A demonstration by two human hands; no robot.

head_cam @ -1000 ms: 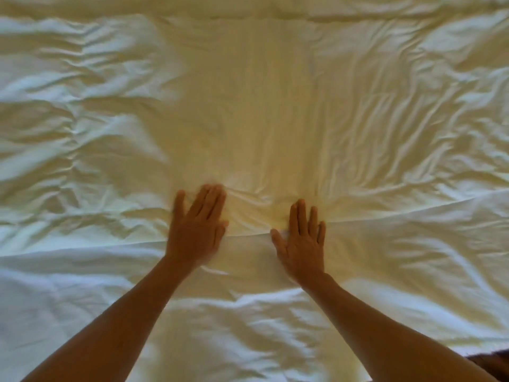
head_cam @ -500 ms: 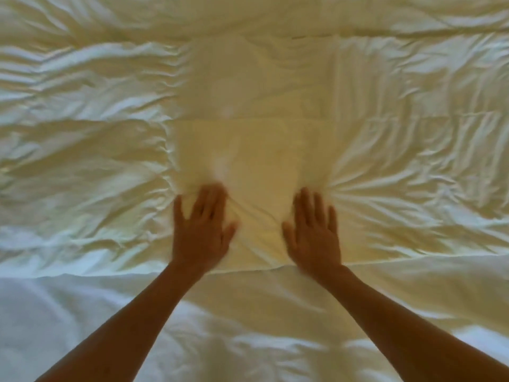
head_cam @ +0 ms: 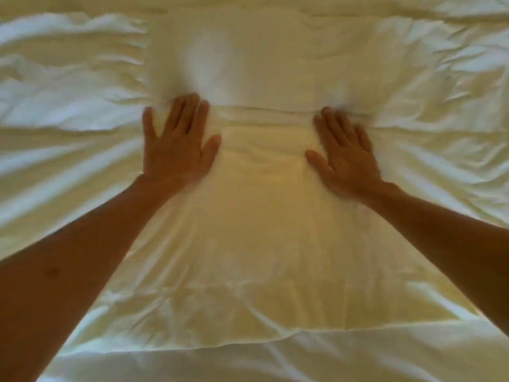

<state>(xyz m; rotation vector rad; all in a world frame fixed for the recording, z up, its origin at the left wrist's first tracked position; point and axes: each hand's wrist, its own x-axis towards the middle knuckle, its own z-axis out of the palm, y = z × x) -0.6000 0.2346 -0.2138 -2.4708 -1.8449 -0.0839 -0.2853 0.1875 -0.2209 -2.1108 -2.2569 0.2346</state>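
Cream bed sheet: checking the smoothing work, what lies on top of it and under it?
Left hand and right hand press flat on the wrinkled cream fabric sheet. Whatever lies underneath is covered.

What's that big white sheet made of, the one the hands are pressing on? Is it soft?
The sheet looks like thin woven cloth, maybe cotton, smooth and faintly shiny: it gathers in fine soft wrinkles that catch the light. It dips under the flat left hand and right hand, so something padded probably lies beneath.
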